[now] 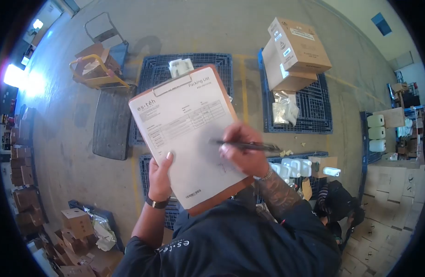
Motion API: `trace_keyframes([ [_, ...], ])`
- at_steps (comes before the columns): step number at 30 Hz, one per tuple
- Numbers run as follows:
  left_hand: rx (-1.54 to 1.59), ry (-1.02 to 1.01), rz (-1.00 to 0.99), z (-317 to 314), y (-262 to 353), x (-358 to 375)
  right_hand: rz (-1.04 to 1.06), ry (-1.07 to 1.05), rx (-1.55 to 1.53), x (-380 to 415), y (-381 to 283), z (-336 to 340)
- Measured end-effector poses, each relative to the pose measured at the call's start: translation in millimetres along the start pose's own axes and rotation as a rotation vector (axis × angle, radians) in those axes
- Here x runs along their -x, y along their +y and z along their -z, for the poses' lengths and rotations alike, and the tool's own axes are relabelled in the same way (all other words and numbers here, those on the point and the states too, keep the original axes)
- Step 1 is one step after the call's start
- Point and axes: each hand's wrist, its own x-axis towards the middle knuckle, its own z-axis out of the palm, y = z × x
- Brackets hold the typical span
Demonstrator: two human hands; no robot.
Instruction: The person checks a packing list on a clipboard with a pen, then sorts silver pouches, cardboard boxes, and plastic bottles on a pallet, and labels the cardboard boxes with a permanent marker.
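Note:
A brown clipboard [231,187] with a metal clip at its top is tilted in front of my chest. My left hand [160,177] grips its lower left edge, thumb lying over the paper. Clipped to the board is a white packing list [194,161] with a printed table, a barcode near the bottom and a small handwritten mark at the lower right. My right hand [242,150] is closed around a dark pen [256,146], held over the right part of the sheet with its tip pointing left.
Blue pallets [150,64] stand on the floor ahead, one bearing large cardboard boxes [305,46]. A platform cart [110,122] is at the left. White jugs [293,167] and another person [337,203] are at the lower right, beside stacked cartons [385,207].

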Motion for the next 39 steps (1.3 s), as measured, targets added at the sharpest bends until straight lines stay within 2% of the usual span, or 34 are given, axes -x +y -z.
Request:
trace_keyframes([
  [2,0.123,-0.062,0.033,7,20,11,0.086,0.062,0.035,-7,-18,-10],
  [7,0.082,-0.048,-0.048,11,31,22,0.281,0.211,0.131,-19,-31,-22],
  [11,0.111,-0.094,-0.061,10,37,35,0.333,0.105,0.259,-15,-25,-19],
  [23,0.134,-0.156,-0.109,3,28,53,0.382,0.191,0.402,-9,-35,-14],
  [28,0.115,-0.159,-0.129,-12,29,56,0.432,0.188,0.567,-9,-51,-7],
  [34,0.115,-0.14,-0.157,-27,18,52,0.483,0.323,0.368,-5,-33,12],
  [38,0.104,-0.119,-0.195,-45,11,54,0.534,0.348,0.328,-6,-39,25],
  [39,0.121,-0.119,-0.207,-53,10,55,0.532,0.293,0.37,-5,-40,33],
])
